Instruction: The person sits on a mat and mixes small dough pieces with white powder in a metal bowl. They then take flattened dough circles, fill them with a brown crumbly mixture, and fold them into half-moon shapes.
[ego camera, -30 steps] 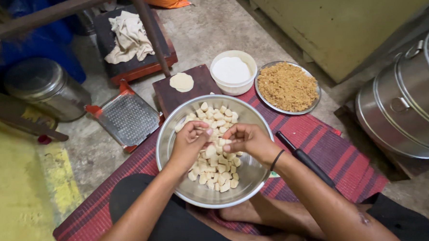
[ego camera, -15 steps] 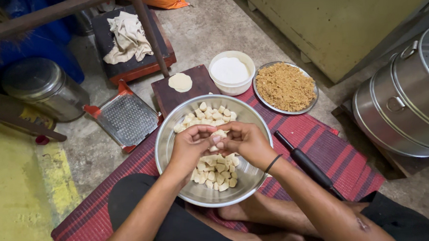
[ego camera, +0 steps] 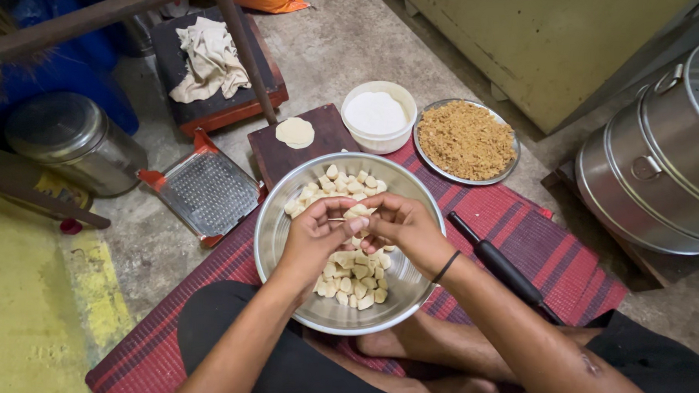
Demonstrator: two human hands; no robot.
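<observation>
Over the steel bowl (ego camera: 277, 239), centre of the red mat (ego camera: 523, 220): both hands meet above the dough pieces (ego camera: 353, 279). Left hand (ego camera: 312, 241) and right hand (ego camera: 402, 229) pinch one small dough lump (ego camera: 356, 213) between fingertips, left at 9 o'clock, right at 3. Equally near.

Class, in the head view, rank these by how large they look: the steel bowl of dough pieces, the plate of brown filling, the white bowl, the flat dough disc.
1. steel bowl
2. plate of brown filling
3. white bowl
4. flat dough disc
</observation>
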